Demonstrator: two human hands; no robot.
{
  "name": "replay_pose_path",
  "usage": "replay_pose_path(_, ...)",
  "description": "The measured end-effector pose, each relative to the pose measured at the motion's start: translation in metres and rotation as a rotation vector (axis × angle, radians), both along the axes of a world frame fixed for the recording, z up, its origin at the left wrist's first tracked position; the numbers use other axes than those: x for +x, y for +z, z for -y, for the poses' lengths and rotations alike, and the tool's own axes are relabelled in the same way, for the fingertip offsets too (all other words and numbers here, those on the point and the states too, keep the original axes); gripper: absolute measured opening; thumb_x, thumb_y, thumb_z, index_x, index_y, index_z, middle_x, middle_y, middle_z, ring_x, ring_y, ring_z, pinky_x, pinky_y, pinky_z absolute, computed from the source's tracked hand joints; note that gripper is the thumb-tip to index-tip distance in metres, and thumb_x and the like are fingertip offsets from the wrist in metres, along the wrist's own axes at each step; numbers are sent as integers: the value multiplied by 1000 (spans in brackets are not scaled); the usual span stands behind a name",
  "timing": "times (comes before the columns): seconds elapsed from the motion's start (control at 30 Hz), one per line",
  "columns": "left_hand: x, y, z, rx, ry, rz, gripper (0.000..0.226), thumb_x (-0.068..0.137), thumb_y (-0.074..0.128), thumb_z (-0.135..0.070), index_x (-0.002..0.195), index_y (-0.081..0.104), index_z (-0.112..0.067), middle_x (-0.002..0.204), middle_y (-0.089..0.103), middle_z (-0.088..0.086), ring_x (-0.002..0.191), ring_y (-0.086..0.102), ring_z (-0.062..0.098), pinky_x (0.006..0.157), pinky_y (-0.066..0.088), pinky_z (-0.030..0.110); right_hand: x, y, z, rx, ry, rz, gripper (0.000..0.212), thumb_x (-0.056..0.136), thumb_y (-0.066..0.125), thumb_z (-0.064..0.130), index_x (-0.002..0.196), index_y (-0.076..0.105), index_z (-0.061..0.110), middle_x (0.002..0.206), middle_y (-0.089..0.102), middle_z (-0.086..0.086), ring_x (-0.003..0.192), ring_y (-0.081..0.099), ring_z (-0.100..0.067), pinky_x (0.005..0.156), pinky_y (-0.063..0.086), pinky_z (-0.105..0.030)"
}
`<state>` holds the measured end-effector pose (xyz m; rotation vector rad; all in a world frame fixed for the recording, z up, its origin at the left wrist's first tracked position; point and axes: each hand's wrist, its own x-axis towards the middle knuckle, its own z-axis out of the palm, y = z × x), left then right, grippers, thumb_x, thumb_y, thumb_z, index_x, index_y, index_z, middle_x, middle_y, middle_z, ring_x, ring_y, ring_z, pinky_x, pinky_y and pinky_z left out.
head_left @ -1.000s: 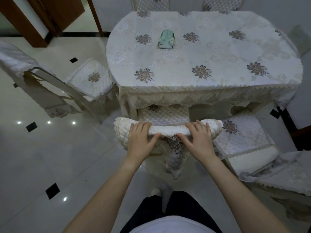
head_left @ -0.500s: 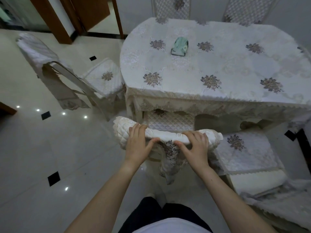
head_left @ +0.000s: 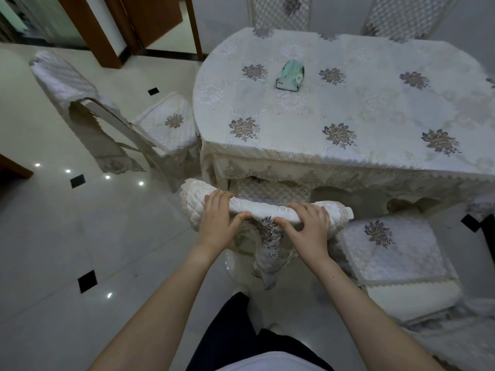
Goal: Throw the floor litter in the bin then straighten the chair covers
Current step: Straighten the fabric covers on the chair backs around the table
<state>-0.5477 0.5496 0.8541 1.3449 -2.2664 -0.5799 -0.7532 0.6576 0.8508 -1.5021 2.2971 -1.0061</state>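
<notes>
You're on the cover-straightening half of the task. Both hands are on the cream quilted lace-trimmed chair-back cover (head_left: 265, 210), which sits bunched along the top rail of the chair tucked in at the near edge of the oval table in the white floral-embroidered tablecloth (head_left: 348, 108). Your left hand (head_left: 218, 223) and right hand (head_left: 308, 226) have the same grip: fingers curled over the far side of the roll, thumbs pressed in from the near side, so the fabric is pinched. The key geometry is that the cover's long axis runs left-right straight across you, with the hands spaced either side of its middle and about equally near. The embroidered centre flap hangs below and between your thumbs, on your side, and looks twisted. The slack therefore has to go down and toward you, not sideways. The rail is hidden under fabric, so I can't confirm the cover is centred on it. Pull evenly, since one-sided tension will likely skew it. The white quilted cover on the chair at left (head_left: 61, 76) hangs loose off its frame and probably needs doing next. The small pale-green pack (head_left: 290, 75) on the table is well clear of your hands.
</notes>
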Motion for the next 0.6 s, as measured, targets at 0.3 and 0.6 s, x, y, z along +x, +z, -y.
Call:
replay_pose_path(0.3,-12,1,29,10,-5,-28,68,85,49,-66,119,53,-7,123,52,9,124,36,24,107,35,56,-12,4,28,8,-26,7,53,78,50,76,106,66,33,109,60,15,109,40,-11,106,28,-52)
replay_pose_path(0.6,-22,2,59,42,-13,-29,79,82,42,-75,121,53,-6,125,52,9,129,35,26,110,30,56,-23,2,56,44,-30,-2,54,78,48,78,109,64,37,111,59,19,112,42,-17,106,26,-48)
